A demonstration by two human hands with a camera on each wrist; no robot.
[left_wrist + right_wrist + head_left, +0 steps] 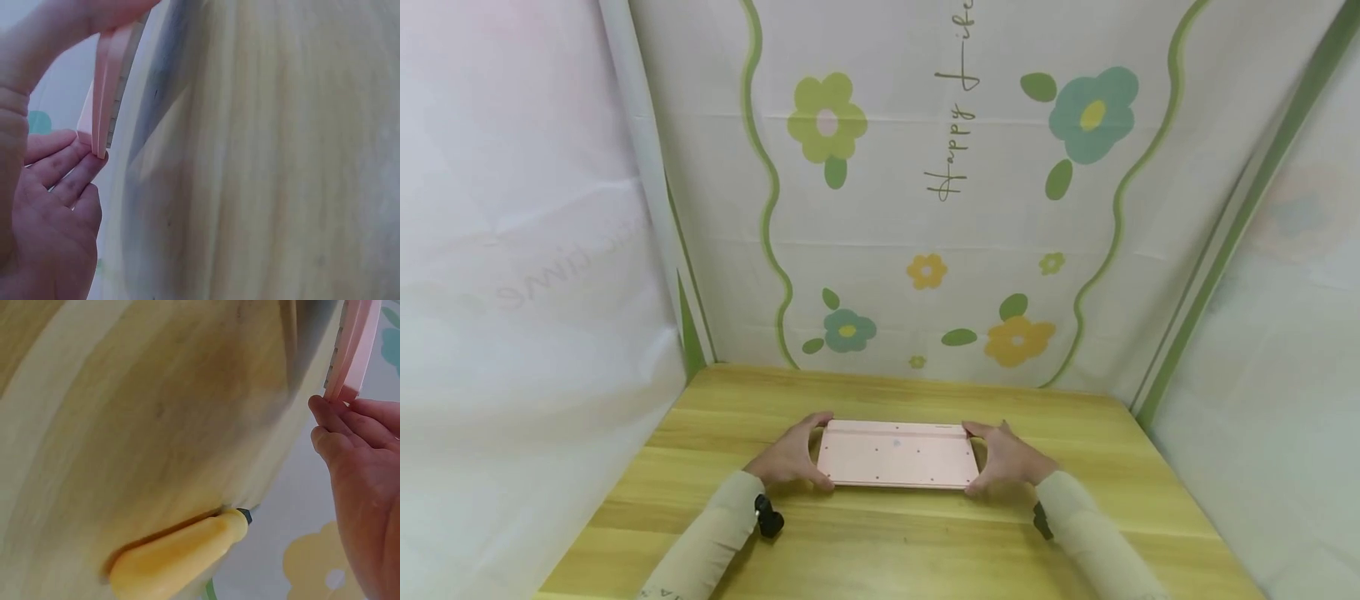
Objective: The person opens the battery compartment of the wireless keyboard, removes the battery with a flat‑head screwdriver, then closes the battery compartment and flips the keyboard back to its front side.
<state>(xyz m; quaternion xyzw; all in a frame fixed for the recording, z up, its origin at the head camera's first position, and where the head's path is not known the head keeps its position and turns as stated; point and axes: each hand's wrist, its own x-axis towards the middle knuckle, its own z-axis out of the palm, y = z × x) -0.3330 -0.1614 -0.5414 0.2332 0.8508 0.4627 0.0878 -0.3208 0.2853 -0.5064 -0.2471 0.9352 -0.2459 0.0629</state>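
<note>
A pink keyboard (pixel 897 457) is held underside up above the wooden table, with small screw holes dotted over its back. My left hand (pixel 792 452) grips its left end, thumb on the near edge and fingers on the far edge. At the opposite end, my right hand (pixel 1009 457) holds it the same way. From the left wrist, the keyboard (pixel 107 81) appears edge-on, its keys facing the table. Key edges also show along the keyboard (pixel 353 353) in the right wrist view, where fingertips of the right hand (pixel 369 462) support a corner.
A yellow bulb-shaped object with a dark tip (pixel 178 559) lies on the table near the right hand; its kind is unclear. The wooden tabletop (pixel 910 542) meets a flower-print curtain (pixel 880 217) at the back. Pale curtains hang on both sides.
</note>
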